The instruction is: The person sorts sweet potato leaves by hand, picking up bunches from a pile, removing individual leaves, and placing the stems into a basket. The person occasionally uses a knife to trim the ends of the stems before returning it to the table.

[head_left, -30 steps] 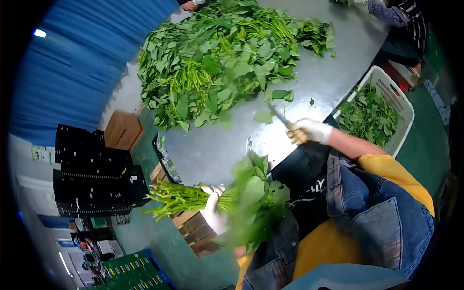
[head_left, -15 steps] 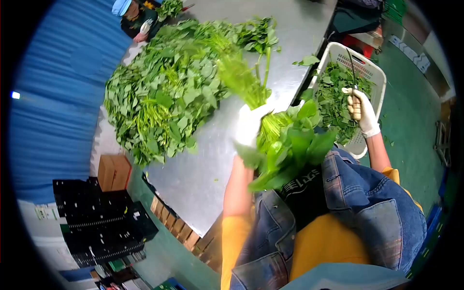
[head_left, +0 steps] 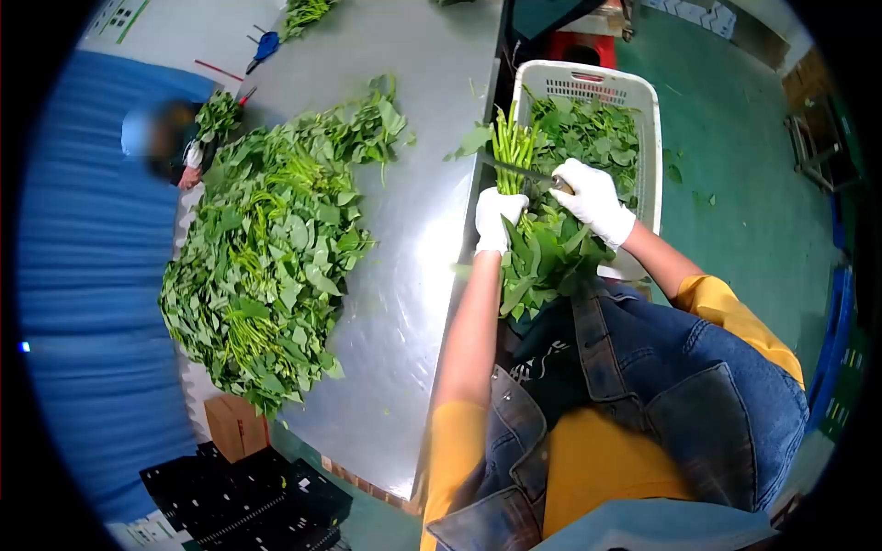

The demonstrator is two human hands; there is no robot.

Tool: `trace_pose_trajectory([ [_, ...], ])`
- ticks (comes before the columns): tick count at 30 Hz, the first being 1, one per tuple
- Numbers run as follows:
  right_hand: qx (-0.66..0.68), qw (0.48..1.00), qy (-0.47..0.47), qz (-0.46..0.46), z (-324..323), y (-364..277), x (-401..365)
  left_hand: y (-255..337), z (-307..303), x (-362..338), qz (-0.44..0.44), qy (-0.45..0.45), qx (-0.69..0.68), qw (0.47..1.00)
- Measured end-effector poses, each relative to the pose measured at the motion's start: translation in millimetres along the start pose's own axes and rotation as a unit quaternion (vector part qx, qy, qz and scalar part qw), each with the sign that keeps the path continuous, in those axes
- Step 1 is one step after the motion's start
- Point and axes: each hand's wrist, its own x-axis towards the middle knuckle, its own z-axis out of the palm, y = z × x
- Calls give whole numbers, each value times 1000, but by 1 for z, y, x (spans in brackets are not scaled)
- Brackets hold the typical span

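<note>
White gloves cover both of my hands. My left hand (head_left: 497, 219) is closed round a bunch of leafy greens (head_left: 516, 151), its cut stems pointing up and away and its leaves hanging back toward my body. In my right hand (head_left: 593, 200) is the handle of a knife (head_left: 514, 167). The dark blade lies across the stems, a little above my left hand. Just beyond and to the right stands a white plastic basket (head_left: 650, 138) with loose leaves and cuttings inside, partly below my right hand.
A large heap of leafy greens (head_left: 266, 248) covers the left part of the metal table (head_left: 404, 303). Across the table a person (head_left: 175, 142) holds greens. Blue-handled scissors (head_left: 266, 44) lie at the far edge. A cardboard box (head_left: 236, 427) and black crates (head_left: 248, 500) stand lower left.
My left hand has carried the bunch right, from over the table to the basket's edge. My right hand has brought the knife left against the stems. The view has turned.
</note>
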Motion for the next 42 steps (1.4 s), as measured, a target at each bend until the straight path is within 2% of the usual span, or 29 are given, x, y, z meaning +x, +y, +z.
trace_pose_trajectory([
  [1,-13,1000,-21,7,3,5,-1,6,2,2,20,2,0,1000],
  [3,1,997,-62,51,9,10,-6,16,4,-1,-33,-34,30,998],
  [4,0,994,-81,68,10,12,-6,45,-9,0,-33,-39,30,998],
  [6,0,990,-102,93,9,11,-9,95,-29,-3,-217,-18,43,975],
  [8,0,967,-195,167,3,10,-6,86,-11,-3,-179,1,79,981],
  [11,29,959,-185,211,10,22,-12,91,3,1,-134,29,130,982],
  [13,25,960,-169,220,18,33,-17,98,4,2,-121,10,111,986],
  [15,60,969,-84,226,31,49,-31,100,9,-2,-106,10,78,991],
  [16,72,966,-96,230,32,58,-39,94,17,-4,-107,2,77,991],
  [17,79,949,-156,261,44,86,-57,93,22,-3,-105,-3,73,992],
  [18,88,928,-213,292,58,123,-86,90,13,-4,-39,-19,62,997],
  [19,-39,912,-284,294,52,157,-138,92,4,-1,-33,-26,66,997],
  [20,3,896,-329,300,15,160,-168,92,-8,-2,-81,18,-132,988],
  [21,1,901,-327,286,2,170,-186,93,-21,8,-121,79,-331,933],
  [23,11,832,-231,504,-10,182,-220,58,-28,22,-152,46,-428,890],
  [25,-11,840,-175,513,-3,200,-219,82,-56,11,-138,18,-224,965],
  [26,-39,869,-150,470,2,199,-203,127,-79,1,-150,31,-207,966],
  [27,-68,895,-123,422,7,191,-180,128,-82,-1,-145,44,-270,951],
  [29,-44,939,-65,335,14,148,-120,153,-124,-18,-139,73,-163,974],
  [31,-71,959,-112,252,32,96,-59,141,-139,-22,-123,182,-339,915],
  [32,-15,984,-80,160,40,64,-33,145,-160,-28,-98,256,-348,896],
  [33,46,996,-48,67,51,31,-15,97,-155,-23,-55,345,-413,841],
  [35,11,968,-249,33,93,-14,11,132,-208,-40,-70,458,-393,794],
  [36,225,955,-194,-18,169,-12,-10,128,-225,-45,-63,484,-416,767],
  [37,430,890,-139,-64,237,-15,-33,126,-241,-51,-54,509,-439,738],
  [39,652,718,-236,64,200,-116,-6,121,-264,-65,-48,564,-418,711],
  [40,470,840,-221,-159,206,-134,-5,116,-272,-69,-34,583,-414,698],
  [41,245,880,-172,-369,212,-145,-4,114,-278,-73,-21,600,-411,686],
  [42,249,873,-174,-382,213,-154,-3,122,-281,-74,-47,622,-429,654],
])
